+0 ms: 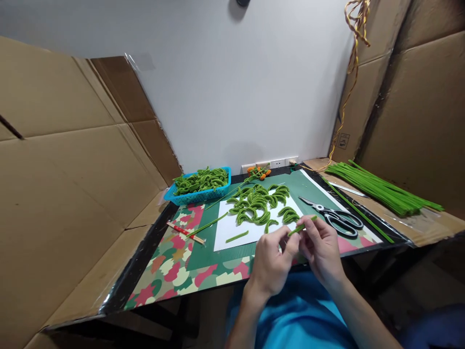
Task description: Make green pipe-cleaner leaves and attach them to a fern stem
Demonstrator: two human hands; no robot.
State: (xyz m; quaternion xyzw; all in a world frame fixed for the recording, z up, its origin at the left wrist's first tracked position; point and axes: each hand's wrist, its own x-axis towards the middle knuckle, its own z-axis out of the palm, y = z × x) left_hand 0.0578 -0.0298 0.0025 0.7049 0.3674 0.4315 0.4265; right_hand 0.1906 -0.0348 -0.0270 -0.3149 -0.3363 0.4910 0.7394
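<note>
A short green pipe cleaner (302, 227) is pinched between my two hands near the table's front edge. My left hand (275, 257) grips its left end with thumb and forefinger. At the other end, the fingers of my right hand (321, 247) are closed on it. Just beyond lie many curved green pipe-cleaner pieces (257, 203) on a white sheet of paper (221, 237). One straight short piece (237, 237) rests alone near the sheet's front. Black-handled scissors (336, 215) lie to the right of my hands, blades pointing left.
A blue basket (198, 196) heaped with green pieces stands at the back left. Long green pipe cleaners (381, 189) are bundled at the right. Wrapped chopsticks (186, 232) lie at left, and an orange-and-green piece (258, 172) at the back. Cardboard walls (65, 194) flank the table.
</note>
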